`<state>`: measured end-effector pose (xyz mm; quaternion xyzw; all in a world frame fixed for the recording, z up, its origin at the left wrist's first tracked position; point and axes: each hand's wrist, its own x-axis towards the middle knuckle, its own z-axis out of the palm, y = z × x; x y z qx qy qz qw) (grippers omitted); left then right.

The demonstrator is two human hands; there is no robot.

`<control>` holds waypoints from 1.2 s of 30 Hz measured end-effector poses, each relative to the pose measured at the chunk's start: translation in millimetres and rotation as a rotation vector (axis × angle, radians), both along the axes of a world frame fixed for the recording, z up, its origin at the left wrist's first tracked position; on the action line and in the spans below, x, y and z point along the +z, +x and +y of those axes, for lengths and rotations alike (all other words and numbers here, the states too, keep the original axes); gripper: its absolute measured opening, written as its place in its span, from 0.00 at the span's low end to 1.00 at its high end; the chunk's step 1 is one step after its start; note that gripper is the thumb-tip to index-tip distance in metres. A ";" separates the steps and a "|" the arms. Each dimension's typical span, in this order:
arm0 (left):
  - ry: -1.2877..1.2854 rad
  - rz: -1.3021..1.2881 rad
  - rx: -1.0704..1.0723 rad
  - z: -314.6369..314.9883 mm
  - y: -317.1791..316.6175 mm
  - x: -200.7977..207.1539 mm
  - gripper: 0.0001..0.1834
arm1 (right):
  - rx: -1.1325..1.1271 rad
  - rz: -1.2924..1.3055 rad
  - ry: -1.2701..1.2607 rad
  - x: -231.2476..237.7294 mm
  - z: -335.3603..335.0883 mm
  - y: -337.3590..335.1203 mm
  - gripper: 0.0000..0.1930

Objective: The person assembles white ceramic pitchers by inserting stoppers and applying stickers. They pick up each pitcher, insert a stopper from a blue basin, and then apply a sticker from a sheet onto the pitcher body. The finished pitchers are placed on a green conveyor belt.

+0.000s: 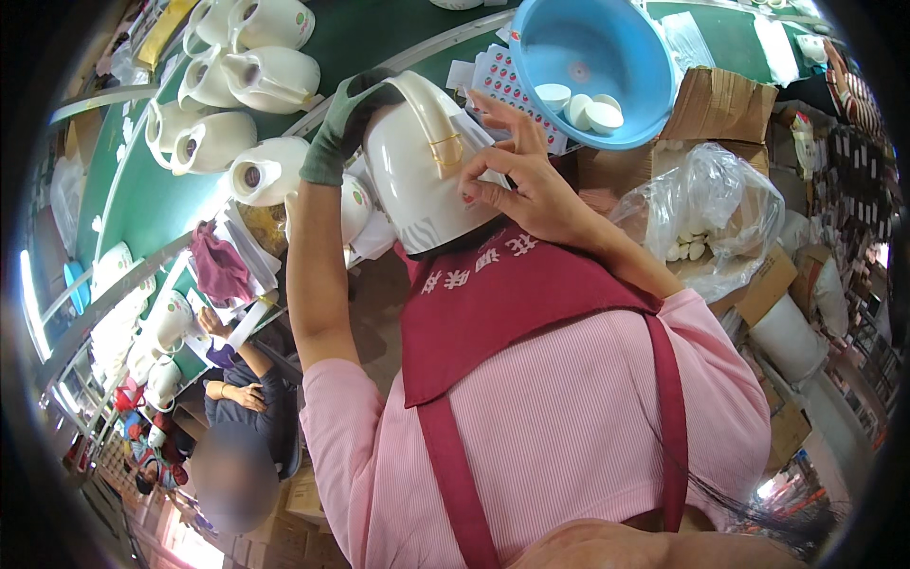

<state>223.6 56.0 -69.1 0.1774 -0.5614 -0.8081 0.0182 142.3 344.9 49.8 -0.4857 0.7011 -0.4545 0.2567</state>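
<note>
A glossy white jug (pixel 408 161) is tilted in front of my chest, its dark-edged base toward my apron. My left hand (pixel 353 123), in a grey-green glove, grips it at the far left, near the top of its handle. A thin gold tie (pixel 445 150) circles the lower part of the handle. My bare right hand (pixel 536 180) is at the jug's right side. Its thumb and forefinger close around a small red sticker (pixel 467 198) against the jug's wall, while the other fingers stretch upward. Beyond it lies a sheet of red stickers (pixel 502 81).
Several white jugs (pixel 270 81) stand on the green table (pixel 365 57) at left. A blue basin (pixel 607 28) with white discs (pixel 603 116) is at far right. Nearer are a cardboard box (pixel 725 100) and a plastic bag (pixel 711 190). A seated co-worker (pixel 251 379) is at left.
</note>
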 end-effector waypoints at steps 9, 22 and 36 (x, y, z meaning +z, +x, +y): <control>-0.073 0.038 0.006 0.2 -1.8 -2.7 0.16 | -0.037 0.020 -0.042 -7.2 -1.0 2.8 0.05; -0.004 -0.004 0.010 1.5 -4.5 3.9 0.15 | -0.054 0.084 -0.103 -8.0 -3.6 5.1 0.06; 0.033 -0.066 0.014 0.1 -4.2 -3.9 0.18 | -0.062 0.095 -0.153 -17.5 -1.6 2.8 0.10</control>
